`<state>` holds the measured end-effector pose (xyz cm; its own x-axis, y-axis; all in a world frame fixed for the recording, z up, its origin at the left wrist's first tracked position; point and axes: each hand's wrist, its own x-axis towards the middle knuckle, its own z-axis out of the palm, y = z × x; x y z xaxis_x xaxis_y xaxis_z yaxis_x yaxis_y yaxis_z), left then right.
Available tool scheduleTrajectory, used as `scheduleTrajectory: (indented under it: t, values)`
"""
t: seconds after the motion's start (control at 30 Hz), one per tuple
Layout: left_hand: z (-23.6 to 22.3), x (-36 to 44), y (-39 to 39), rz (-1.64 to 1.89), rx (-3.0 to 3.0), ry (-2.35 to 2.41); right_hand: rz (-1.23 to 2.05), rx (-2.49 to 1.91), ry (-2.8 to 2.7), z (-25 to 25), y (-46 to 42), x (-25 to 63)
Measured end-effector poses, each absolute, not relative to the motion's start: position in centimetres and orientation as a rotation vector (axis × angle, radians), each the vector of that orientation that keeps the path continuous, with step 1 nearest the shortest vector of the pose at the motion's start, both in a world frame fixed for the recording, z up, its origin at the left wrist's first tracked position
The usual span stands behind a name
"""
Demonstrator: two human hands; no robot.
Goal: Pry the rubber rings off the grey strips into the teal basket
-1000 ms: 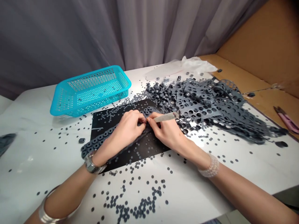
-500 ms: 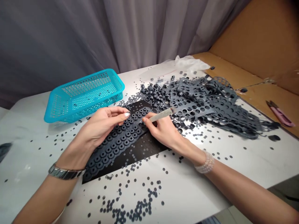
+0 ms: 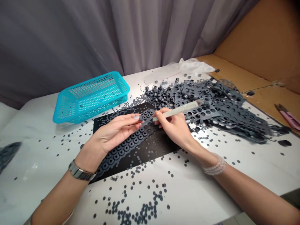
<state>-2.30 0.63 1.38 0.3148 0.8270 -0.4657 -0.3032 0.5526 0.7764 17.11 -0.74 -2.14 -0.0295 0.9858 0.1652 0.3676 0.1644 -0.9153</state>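
Head view, pinched part (image 3: 141, 118), tool (image 3: 179, 110) (mark (image 3: 199, 102) unclear)

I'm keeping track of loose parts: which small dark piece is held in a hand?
The small dark piece pinched by the left hand; the other visible loose pieces lie scattered or heaped, ungripped.

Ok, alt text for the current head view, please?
A person's left hand pinches a small dark piece above a sheet of dark rings, while the right hand holds a pale slim tool. Nearby lie a blue basket and heaped perforated sheets.
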Motion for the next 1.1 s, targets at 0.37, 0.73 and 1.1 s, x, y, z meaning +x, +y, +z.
scheduleTrajectory:
  t: [0.37, 0.73, 1.1]
  values:
    - [2.2, -2.6, 0.2, 0.788, 0.594, 0.849, 0.869, -1.278, -1.447, -1.4, -0.5, 16.7]
    - [2.6, -2.6, -0.3, 0.77, 0.591, 0.715, 0.888, -1.266, -1.416, -1.3, -0.4, 15.8]
    - [3.3, -2.5, -1.0, 0.669, 0.614, 0.649, 0.771, -1.245, -1.448, -0.3, -1.6, 16.2]
